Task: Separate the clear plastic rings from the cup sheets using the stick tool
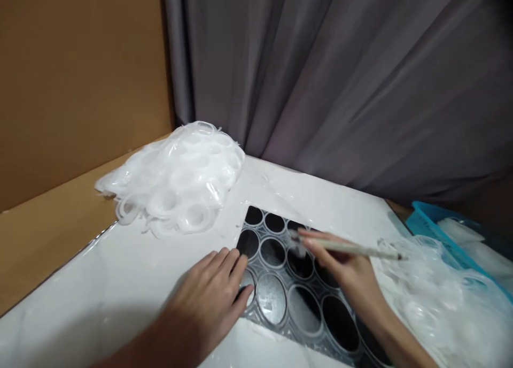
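A black sheet (280,273) with rows of round, pale-rimmed cells lies flat on the white table. On its left edge rests my left hand (216,288), fingers stretched out and holding nothing. My right hand (348,271) is closed on a thin, light-coloured brush (348,246) above the upper part of the sheet. The brush slants, its handle end pointing right and its blurred tip close to a cell in the upper rows. Some lower cells look greyish and shiny, while others are plain black.
A heap of translucent white ring-shaped plastic pieces (188,175) sits at the back left. More such pieces (444,298) lie at the right, beside a blue basket (425,215). A brown board (80,79) stands left and a grey curtain (320,79) hangs behind.
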Motion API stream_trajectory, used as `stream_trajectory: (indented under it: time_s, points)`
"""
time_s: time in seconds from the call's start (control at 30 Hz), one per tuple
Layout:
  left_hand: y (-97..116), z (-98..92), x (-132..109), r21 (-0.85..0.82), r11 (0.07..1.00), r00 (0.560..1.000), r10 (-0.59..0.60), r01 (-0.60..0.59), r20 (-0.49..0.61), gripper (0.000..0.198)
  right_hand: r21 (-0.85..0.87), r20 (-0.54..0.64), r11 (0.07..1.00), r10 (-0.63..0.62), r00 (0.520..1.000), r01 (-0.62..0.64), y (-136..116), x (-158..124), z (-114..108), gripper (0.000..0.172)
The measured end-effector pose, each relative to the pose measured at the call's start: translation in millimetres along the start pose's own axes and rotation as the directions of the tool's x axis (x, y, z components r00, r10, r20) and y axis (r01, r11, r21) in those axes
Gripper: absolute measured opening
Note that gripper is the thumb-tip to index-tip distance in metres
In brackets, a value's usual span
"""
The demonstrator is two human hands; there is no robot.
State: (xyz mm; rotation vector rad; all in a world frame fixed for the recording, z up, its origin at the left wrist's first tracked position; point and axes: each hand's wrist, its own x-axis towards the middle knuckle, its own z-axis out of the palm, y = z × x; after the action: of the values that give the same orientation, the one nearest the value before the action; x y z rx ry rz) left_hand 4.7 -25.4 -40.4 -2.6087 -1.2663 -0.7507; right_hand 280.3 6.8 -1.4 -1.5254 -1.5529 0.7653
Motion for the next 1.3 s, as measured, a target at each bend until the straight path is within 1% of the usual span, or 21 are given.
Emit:
stream_trajectory:
  time_s: [0.03,0.1,0.17,0.2,0.23,0.3,0.33,0.37,0.43,0.53,0.6,0.67,0.77,0.87,0.97,1.03,1.07,1.13,1.17,1.23,1.3]
  points:
    - [-1.2,-1.5,2.3,-0.026,0.999,1.0,-0.02,0.021,0.023,0.033,0.076,0.06,0.995,0.052,0.997,-0.057,4.7,-12.0,4.0,0.032]
    - [-3.4,-4.7,6.9,-0.113,0.991,0.995,-0.066,0.074,0.076,0.051,0.242,0.207,0.951,0.142,0.968,-0.191,10.1,-29.8,14.3,0.039]
    - [-5.0,-8.9,11.0,-0.243,0.965,0.988,-0.067,0.1,0.138,0.067,0.379,0.324,0.877,0.172,0.93,-0.294,9.8,-39.8,24.9,0.042]
    - [-5.5,-11.4,13.0,-0.315,0.944,0.985,-0.049,0.1,0.165,0.07,0.431,0.366,0.84,0.169,0.915,-0.328,7.9,-42.6,29.2,0.043]
    - [-5.7,-14.1,14.9,-0.388,0.916,0.981,-0.022,0.096,0.191,0.067,0.474,0.396,0.808,0.161,0.904,-0.351,5.5,-44.6,32.4,0.042]
    - [-5.0,-18.9,18.8,-0.533,0.84,0.972,0.033,0.1,0.234,0.042,0.538,0.43,0.754,0.138,0.892,-0.376,0.7,-47.1,35.4,0.041]
    - [-4.3,-20.7,20.7,-0.594,0.796,0.97,0.037,0.116,0.24,0.029,0.563,0.439,0.732,0.129,0.889,-0.384,-1.2,-48.1,35.3,0.04]
    - [-3.5,-21.9,22.4,-0.641,0.754,0.97,0.024,0.141,0.241,0.02,0.583,0.45,0.711,0.121,0.885,-0.394,-2.8,-49.3,34.4,0.039]
    - [-2.5,-22.5,25.6,-0.692,0.695,0.97,-0.03,0.195,0.242,0.019,0.612,0.465,0.675,0.114,0.878,-0.412,-5.5,-52.3,31.4,0.036]
    - [-3.6,-20.9,28.3,-0.695,0.681,0.963,-0.061,0.233,0.263,0.019,0.644,0.458,0.647,0.103,0.883,-0.409,-9.5,-57.1,24.5,0.031]
    - [-4.9,-19.1,28.0,-0.674,0.704,0.959,-0.037,0.224,0.28,0.021,0.635,0.424,0.676,0.099,0.9,-0.373,-10.4,-58.9,17.6,0.027]
    - [-5.4,-16.3,25.6,-0.624,0.761,0.96,0.003,0.179,0.28,0.028,0.579,0.36,0.752,0.11,0.926,-0.315,-6.8,-58.8,7.7,0.025]
    - [-3.4,-9.7,18.9,-0.502,0.865,0.969,0.107,0.021,0.223,0.038,0.408,0.19,0.886,0.154,0.97,-0.22,9.8,-58.1,-11.7,0.029]
    - [-2.8,-4.2,12.0,-0.396,0.908,0.956,0.228,-0.141,0.183,0.032,0.302,0.085,0.926,0.212,0.974,-0.228,31.0,-63.9,-29.8,0.035]
    - [-12.5,-6.4,8.4,-0.346,0.897,0.919,0.35,-0.274,0.181,0.033,0.328,0.073,0.903,0.269,0.96,-0.278,43.0,-77.1,-40.2,0.039]
    - [-24.9,-12.5,8.0,-0.351,0.882,0.901,0.393,-0.314,0.184,0.039,0.339,0.078,0.895,0.281,0.957,-0.29,43.8,-86.9,-42.9,0.04]
    - [-31.5,-16.1,8.0,-0.354,0.887,0.905,0.379,-0.296,0.193,0.044,0.332,0.086,0.897,0.278,0.957,-0.291,42.6,-91.7,-43.7,0.039]
    - [-42.8,-22.6,7.4,-0.37,0.89,0.913,0.357,-0.268,0.197,0.051,0.292,0.112,0.922,0.23,0.967,-0.253,39.1,-101.3,-45.4,0.035]
    - [-46.8,-24.8,6.4,-0.373,0.893,0.916,0.343,-0.25,0.209,0.053,0.266,0.141,0.94,0.182,0.973,-0.214,37.3,-106.4,-46.6,0.032]
    - [-51.1,-26.0,2.3,-0.367,0.901,0.913,0.333,-0.233,0.238,0.056,0.229,0.198,0.966,0.079,0.977,-0.125,34.4,-117.4,-50.1,0.025]
    - [-52.4,-23.8,-3.7,-0.329,0.913,0.905,0.333,-0.239,0.266,0.059,0.216,0.225,0.973,0.037,0.974,-0.087,32.5,-128.8,-54.6,0.021]
